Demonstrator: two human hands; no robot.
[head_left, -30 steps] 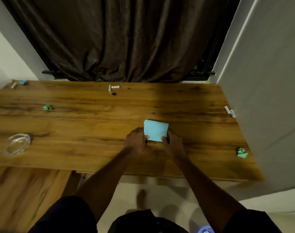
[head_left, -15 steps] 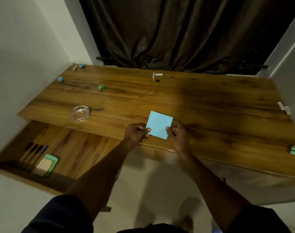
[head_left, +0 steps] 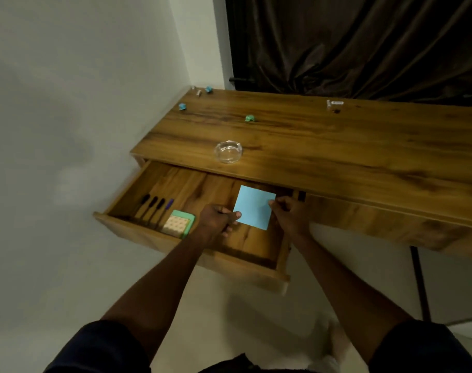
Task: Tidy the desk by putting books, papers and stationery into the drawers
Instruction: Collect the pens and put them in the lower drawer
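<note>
Your bench [head_left: 337,157] runs along the curtain, and the drawer [head_left: 192,189] under its left end stands pulled out. Your two hands are apart over the right half of that drawer, each clamped on one side of the blue paper [head_left: 253,207]. The left hand [head_left: 216,222] pinches its near-left corner and the right hand [head_left: 290,215] pinches its right edge. The sheet hangs above the drawer floor, not yet laid down as far as I can tell. In the drawer's left part lie a green pad [head_left: 179,223] and, just beside it, a row of dark pens [head_left: 154,204], so part of the job looks done. Left on the bench are a glass ashtray [head_left: 228,151] near the front edge, a marker [head_left: 334,103] by the back edge, a green paper ball [head_left: 250,118], and two blue paper balls [head_left: 182,106] toward the back left corner. By my judgement, the marker and paper balls go away after this sheet.
</note>
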